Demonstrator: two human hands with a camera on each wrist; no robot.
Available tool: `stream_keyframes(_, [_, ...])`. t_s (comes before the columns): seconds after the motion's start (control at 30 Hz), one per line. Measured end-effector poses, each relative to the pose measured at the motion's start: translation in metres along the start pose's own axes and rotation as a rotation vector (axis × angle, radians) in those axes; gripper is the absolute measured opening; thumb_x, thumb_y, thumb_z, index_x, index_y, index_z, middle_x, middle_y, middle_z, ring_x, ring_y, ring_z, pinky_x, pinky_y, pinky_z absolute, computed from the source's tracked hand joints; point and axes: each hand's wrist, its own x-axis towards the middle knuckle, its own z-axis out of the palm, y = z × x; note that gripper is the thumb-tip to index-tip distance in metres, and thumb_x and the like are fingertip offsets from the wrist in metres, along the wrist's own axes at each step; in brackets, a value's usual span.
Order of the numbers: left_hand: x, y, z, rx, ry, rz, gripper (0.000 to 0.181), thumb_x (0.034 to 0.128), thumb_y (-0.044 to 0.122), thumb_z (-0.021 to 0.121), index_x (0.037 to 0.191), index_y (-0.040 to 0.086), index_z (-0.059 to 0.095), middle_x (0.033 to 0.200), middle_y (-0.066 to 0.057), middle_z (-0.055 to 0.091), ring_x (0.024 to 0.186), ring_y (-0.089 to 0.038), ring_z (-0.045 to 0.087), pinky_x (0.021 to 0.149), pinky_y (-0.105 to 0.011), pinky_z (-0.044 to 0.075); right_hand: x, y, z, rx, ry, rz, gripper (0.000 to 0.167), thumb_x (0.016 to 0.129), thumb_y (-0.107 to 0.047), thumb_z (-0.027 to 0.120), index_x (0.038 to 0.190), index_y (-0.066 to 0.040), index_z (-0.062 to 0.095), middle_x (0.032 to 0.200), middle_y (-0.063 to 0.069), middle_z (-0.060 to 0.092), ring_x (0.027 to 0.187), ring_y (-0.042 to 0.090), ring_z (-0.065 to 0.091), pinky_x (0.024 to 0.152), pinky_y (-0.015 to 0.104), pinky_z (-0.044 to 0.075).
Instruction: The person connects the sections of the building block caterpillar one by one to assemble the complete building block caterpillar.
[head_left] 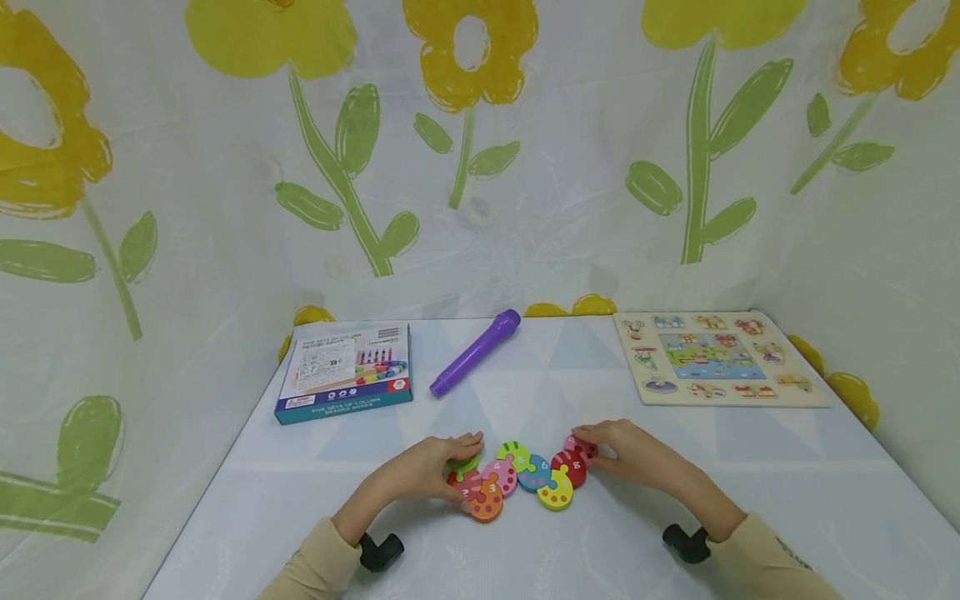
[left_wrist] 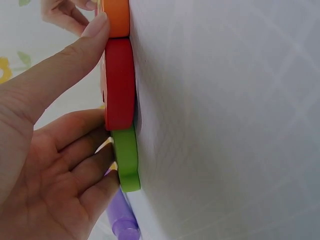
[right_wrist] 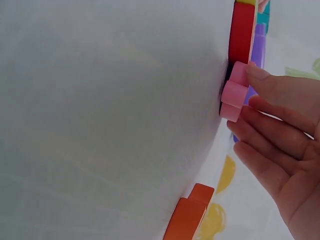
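Numbered, caterpillar-like puzzle pieces lie interlocked in a wavy chain on the table. My left hand [head_left: 429, 468] holds its left end, the thumb by the orange piece [head_left: 486, 505] and red piece [left_wrist: 120, 82], the fingers along the green piece [left_wrist: 127, 160]. At the right end, my right hand [head_left: 630, 450] pinches a pink piece [right_wrist: 235, 95] between thumb and fingers, beside a dark red piece [head_left: 569, 469]. Between the hands run another pink piece [head_left: 501, 475], a lime piece [head_left: 513, 455], a blue piece [head_left: 535, 474] and a yellow piece [head_left: 556, 492].
A teal-edged box [head_left: 345, 373] stands at the back left, with a purple tube [head_left: 476, 353] beside it. A wooden picture puzzle board [head_left: 722, 360] lies at the back right. An orange tabbed piece [right_wrist: 187, 215] shows low in the right wrist view.
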Motion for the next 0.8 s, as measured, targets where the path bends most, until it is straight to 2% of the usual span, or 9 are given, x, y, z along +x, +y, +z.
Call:
stream_keyframes(0.17, [-0.0005, 0.0010, -0.0007, 0.007, 0.000, 0.003, 0.081, 0.0744, 0.037, 0.082, 0.143, 0.011, 0.048, 0.151, 0.000, 0.037, 0.140, -0.019, 0.032, 0.111, -0.041, 0.032, 0.0014, 0.0013, 0.0004, 0.017, -0.003, 0.004, 0.041, 0.083, -0.006, 0.075, 0.121, 0.005, 0.064, 0.120, 0.015, 0.066, 0.112, 0.031, 0.061, 0.090, 0.042, 0.052])
stream_keyframes(0.57, [-0.0009, 0.0028, -0.0007, 0.017, 0.002, 0.008, 0.081, 0.0748, 0.035, 0.083, 0.143, 0.010, 0.047, 0.151, -0.001, 0.037, 0.140, -0.020, 0.032, 0.111, -0.041, 0.032, 0.0044, -0.0023, 0.0012, 0.032, -0.016, 0.073, 0.043, 0.079, -0.006, 0.078, 0.120, 0.003, 0.066, 0.116, 0.014, 0.068, 0.109, 0.031, 0.063, 0.088, 0.042, 0.054])
stream_keyframes(0.8, [-0.0004, 0.0024, -0.0004, 0.017, 0.005, 0.009, 0.081, 0.0751, 0.035, 0.083, 0.143, 0.009, 0.047, 0.152, -0.001, 0.037, 0.140, -0.020, 0.032, 0.111, -0.040, 0.031, -0.0005, 0.0013, 0.0026, 0.022, 0.010, 0.050, 0.046, 0.080, -0.009, 0.078, 0.122, 0.004, 0.064, 0.120, 0.015, 0.066, 0.113, 0.033, 0.060, 0.091, 0.045, 0.051])
